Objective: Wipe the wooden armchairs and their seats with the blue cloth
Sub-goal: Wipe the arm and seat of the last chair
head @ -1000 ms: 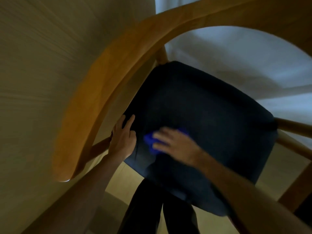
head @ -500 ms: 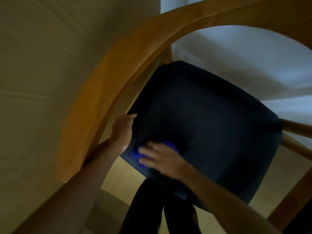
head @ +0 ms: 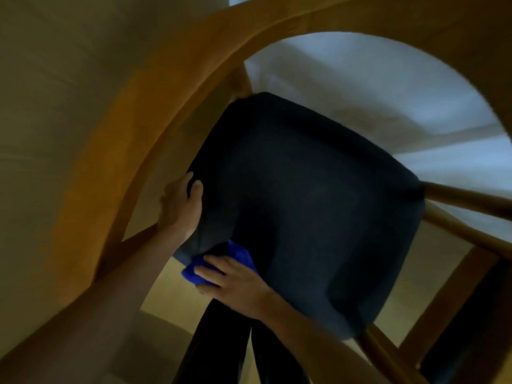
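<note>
Cloth (head: 221, 266) pressed flat at seat (head: 318, 217) corner by right hand (head: 235, 284); may slip off edge. Left hand (head: 181, 206) grips seat edge.

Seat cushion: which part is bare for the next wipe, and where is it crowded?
The dark seat cushion is bare from its middle to the far and right edges. The near-left corner is crowded: left hand grips the edge, right hand presses the blue cloth.

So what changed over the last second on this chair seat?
The right hand slid the blue cloth from the seat's surface to the near corner of the dark seat cushion, part of it now hanging past the edge. The left hand kept its place, its fingers on the cushion's left edge. The wooden armrest looks unmoved.
</note>
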The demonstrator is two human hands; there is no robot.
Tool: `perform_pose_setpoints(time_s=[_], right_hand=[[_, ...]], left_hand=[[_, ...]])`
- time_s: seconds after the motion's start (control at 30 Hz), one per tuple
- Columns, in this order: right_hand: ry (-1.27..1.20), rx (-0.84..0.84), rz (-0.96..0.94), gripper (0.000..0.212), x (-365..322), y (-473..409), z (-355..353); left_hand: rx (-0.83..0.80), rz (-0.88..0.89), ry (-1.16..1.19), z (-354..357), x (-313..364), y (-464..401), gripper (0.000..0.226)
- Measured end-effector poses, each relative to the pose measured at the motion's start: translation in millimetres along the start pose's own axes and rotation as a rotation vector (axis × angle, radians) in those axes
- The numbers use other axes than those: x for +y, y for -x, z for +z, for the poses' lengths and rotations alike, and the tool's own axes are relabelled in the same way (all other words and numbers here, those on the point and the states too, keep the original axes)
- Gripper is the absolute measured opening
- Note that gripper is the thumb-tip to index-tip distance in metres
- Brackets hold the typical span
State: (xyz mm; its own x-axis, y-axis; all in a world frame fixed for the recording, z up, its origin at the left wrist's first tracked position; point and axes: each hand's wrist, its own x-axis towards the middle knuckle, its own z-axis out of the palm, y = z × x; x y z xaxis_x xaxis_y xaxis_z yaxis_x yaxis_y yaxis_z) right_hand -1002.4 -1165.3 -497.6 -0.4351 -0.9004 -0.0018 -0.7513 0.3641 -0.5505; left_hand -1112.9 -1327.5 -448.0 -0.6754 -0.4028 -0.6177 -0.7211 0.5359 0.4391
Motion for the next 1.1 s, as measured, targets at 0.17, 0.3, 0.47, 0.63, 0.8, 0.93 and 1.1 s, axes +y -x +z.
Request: perform_pose_setpoints(time_s=[0.17,0.3,0.47,0.63,0.8,0.93,1.1], right_hand=[[0.174,0.417,0.438,0.039,122,77,-66],[0.098,0.704,1.177,0.04,183,87,-120],[0.048,0.45,0.851,0.044,17,53,-18],[0.037,0.288,0.663,0.036,-4,130,-10],[0.023,0.844,1.638,0.046,86,169,-72],[0.066,0.762,1.458,0.044,31,80,-30],[0.004,0.311,0.868,0.06,-65,92,21]], left_hand=[[-0.143,0.188,-0.37,26,15,14,0.065],[-0.169,0.356,-0.582,44,26,11,0.075],[-0.196,0.347,-0.676,53,42,19,0.075],[-0.345,0.396,-0.803,59,54,20,0.09],[-0.339,0.405,-0.9,64,49,20,0.101],[-0.35,0.399,-0.897,64,51,17,0.1],[-0.357,0.391,-0.897,60,53,18,0.1]])
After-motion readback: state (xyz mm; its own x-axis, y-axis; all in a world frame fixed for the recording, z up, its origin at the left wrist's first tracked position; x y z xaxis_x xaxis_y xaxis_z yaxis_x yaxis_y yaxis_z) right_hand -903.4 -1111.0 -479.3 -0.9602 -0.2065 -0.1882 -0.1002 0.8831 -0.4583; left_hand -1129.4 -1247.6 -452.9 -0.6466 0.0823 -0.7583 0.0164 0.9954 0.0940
